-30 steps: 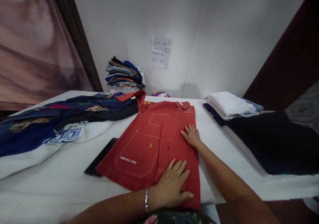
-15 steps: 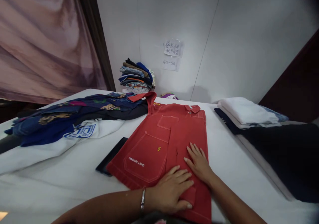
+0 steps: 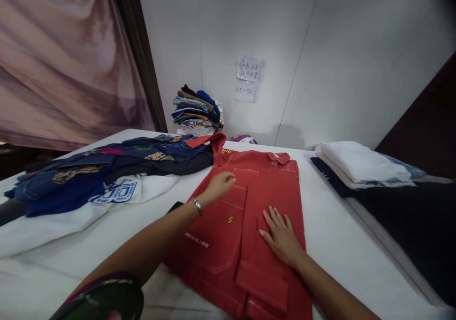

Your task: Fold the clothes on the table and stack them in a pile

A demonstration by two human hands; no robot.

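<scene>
A red jacket (image 3: pixel 228 244) lies on the white table, its collar away from me and one sleeve folded lengthwise over its body. Its other sleeve (image 3: pixel 206 142) stretches out to the far left. My right hand (image 3: pixel 283 239) rests flat on the folded sleeve, fingers spread. Over the jacket's upper left part is my left hand (image 3: pixel 219 187), its fingers curled together with nothing seen in them. A dark flat object (image 3: pixel 175 206) shows partly from beneath the jacket's left edge.
Unfolded clothes (image 3: pixel 117 168) in denim, black and white lie heaped on the left. A folded stack (image 3: pixel 195 111) stands against the wall. White folded garments (image 3: pixel 363 163) and dark cloth (image 3: pixel 402 225) lie on the right. Handwritten notes (image 3: pixel 247 78) hang on the wall.
My left hand has lifted off the jacket's lower front and moved away from me to its upper left, its fingers now curled. My right hand stays flat on the sleeve.
</scene>
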